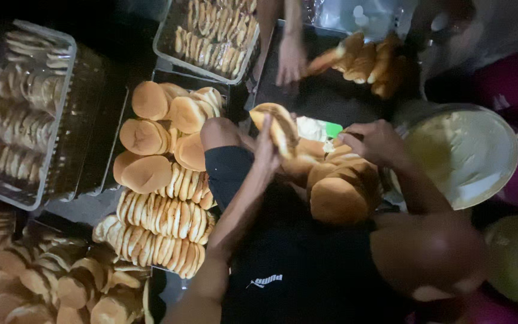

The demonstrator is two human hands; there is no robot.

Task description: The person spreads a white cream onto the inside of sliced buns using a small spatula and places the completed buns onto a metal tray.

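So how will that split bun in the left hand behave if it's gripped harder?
The split bun in the left hand looks soft and light, so it would likely squash. Spread open, it may tear at the hinge. The spread on it looks greasy, perhaps slippery.

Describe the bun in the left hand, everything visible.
The bun is round, golden-brown and split open, pale crumb showing along the cut. The left hand holds it tilted on edge, fingers against its underside. It sits above a pile of similar buns, beside the right hand and green-handled spreader.
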